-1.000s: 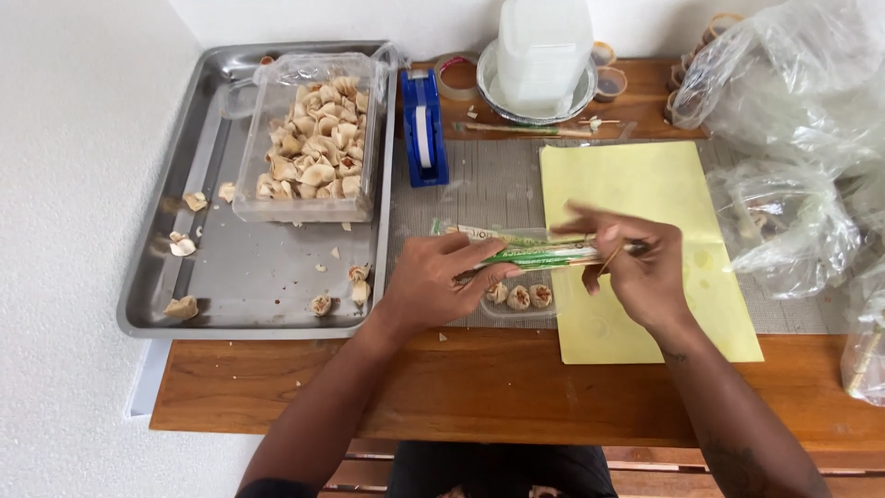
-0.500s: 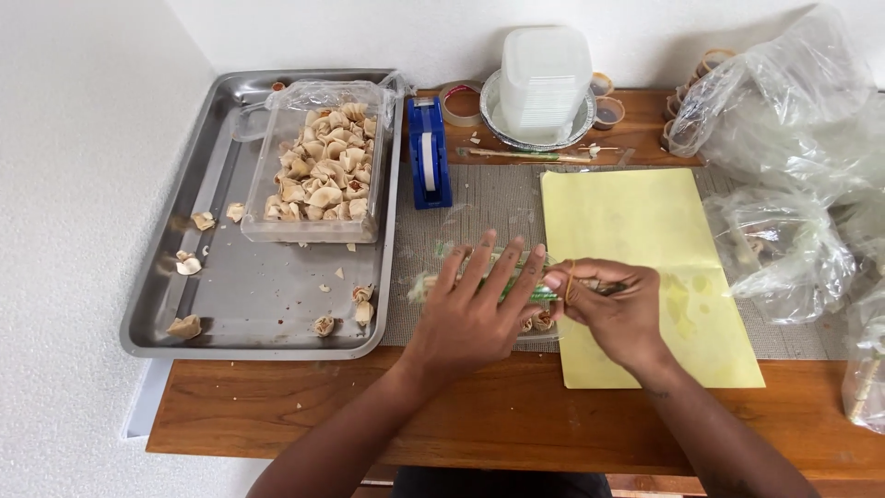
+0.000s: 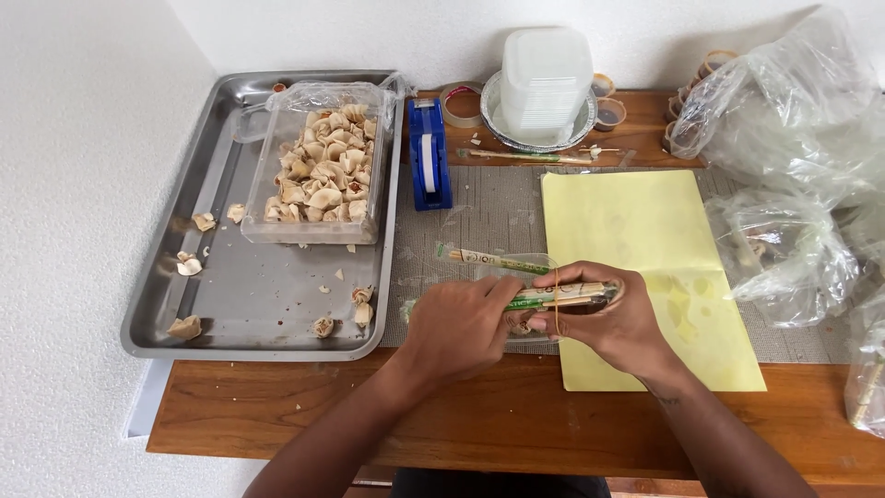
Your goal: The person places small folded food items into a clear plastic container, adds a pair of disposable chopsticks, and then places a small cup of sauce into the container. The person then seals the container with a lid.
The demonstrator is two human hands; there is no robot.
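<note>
Yellow paper lies flat on a grey woven mat on the wooden desk, and both hands work at its left edge. The left hand is closed over a small clear plastic box, pressing a paper-wrapped pair of chopsticks against its top. The right hand grips the other end of the same box, fingers curled round it, with a thin rubber band stretched over box and chopsticks between the two hands. What the box holds is mostly hidden by the hands. A second wrapped pair of chopsticks lies just behind the box on the mat.

To the left sits a steel tray with loose wontons scattered on its floor and a clear tub of wontons at its back. A blue tape dispenser stands just right of the tray. Behind the paper is a stack of clear lids on a foil plate. Crumpled plastic bags fill the right side of the desk.
</note>
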